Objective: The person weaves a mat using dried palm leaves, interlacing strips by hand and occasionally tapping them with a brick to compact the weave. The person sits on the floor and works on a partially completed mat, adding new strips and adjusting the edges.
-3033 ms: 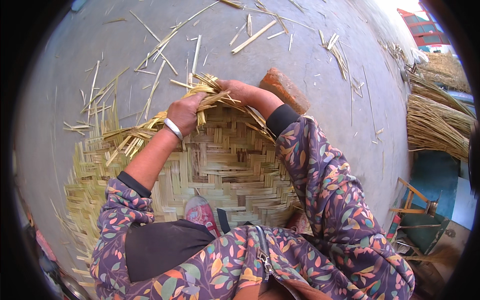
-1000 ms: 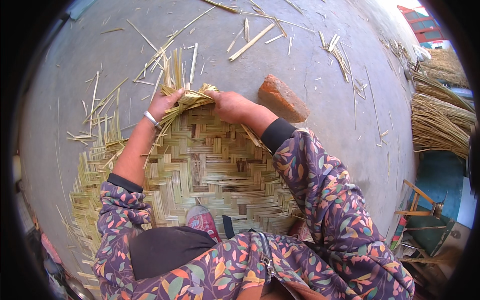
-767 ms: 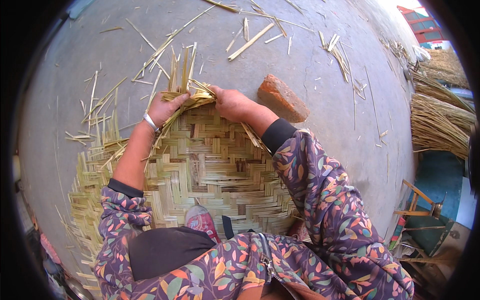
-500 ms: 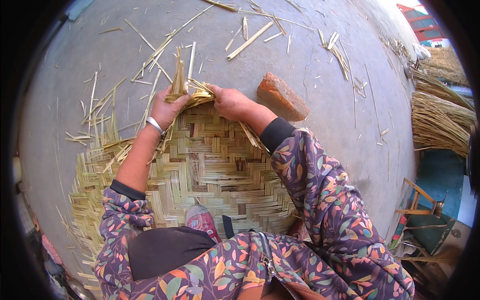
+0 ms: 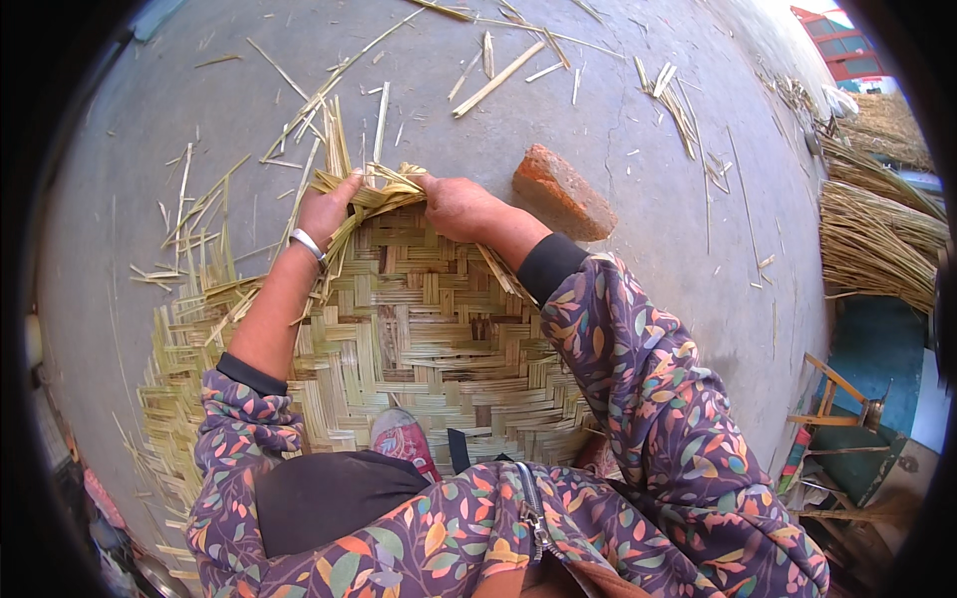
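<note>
Woven mat [image 5: 429, 324], one: flat split plant strips, yellow-green with brown patches, crossed in a stepped herringbone; smooth-faced, ragged along the left border. Lies on the grey floor [image 5: 708, 279], well in from the floor's right edge, its far end between both hands.

Plaited rim [image 5: 389, 199], one: strips folded and twisted over one another into a thick curved band at the mat's far end.

Upright strips [image 5: 336, 140], one cluster: stiff, narrow, pointing away from the person; overlapping, exact number not countable.

Left grip [image 5: 327, 211], one, bare: fingers wrapped about the left part of the plaited rim, thumb laid across it, beside the foot of the upright strips. Bracelet [image 5: 306, 241], one, at the wrist: silver-coloured smooth band.

Right grip [image 5: 462, 207], one, bare: clasping the right end of the plaited rim at the fingertips, which are partly hidden.

Brick [image 5: 564, 194], one: rough, reddish-orange block, on the floor just beyond the right forearm, apart from the mat.

Loose strips [image 5: 498, 80], many: straight, dry, pale, scattered toward the floor's far edge.

Stalk bundles [image 5: 879, 249], at least two: long, thin, straw-coloured, stacked at the floor's right edge.

Shoes [image 5: 402, 439], two: one red and grey, patterned, over the mat; the other mostly hidden.
</note>
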Tool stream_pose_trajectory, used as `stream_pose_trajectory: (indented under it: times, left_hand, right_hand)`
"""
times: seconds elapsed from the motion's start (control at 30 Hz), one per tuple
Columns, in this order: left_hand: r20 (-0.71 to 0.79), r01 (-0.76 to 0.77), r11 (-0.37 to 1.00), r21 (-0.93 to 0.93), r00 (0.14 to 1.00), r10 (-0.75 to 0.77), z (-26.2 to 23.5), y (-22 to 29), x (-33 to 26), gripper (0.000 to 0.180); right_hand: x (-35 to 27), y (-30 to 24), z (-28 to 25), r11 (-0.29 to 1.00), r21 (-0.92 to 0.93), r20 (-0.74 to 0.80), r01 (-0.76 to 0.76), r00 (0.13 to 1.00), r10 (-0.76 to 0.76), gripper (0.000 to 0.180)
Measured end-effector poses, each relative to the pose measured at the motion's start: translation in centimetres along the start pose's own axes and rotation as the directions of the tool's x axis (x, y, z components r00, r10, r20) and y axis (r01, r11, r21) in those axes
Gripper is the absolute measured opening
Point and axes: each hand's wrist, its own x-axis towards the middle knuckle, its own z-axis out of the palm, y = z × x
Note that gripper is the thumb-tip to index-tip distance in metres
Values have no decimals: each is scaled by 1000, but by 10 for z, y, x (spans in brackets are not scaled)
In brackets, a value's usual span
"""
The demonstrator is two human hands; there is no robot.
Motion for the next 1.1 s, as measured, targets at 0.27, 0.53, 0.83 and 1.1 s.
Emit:
stream_pose_trajectory:
  times: [0.27,0.53,0.83,1.1]
  left_hand:
    - [-44,-6,995,99,999,10,0,7,-1,45]
    - [30,66,989,129,997,-70,-5,15,10,62]
    - [171,70,965,252,978,-116,-9,32,15,65]
    - [284,-62,917,393,957,-57,13,45,-2,52]
  right_hand:
    - [-4,-4,-2,999,-15,-4,30,1000,-30,63]
    - [-3,-4,2,997,-73,11,34,999,-33,63]
    - [-3,-8,4,971,-223,59,85,996,-74,51]
    - [-3,-9,-4,937,-312,147,159,982,-118,48]
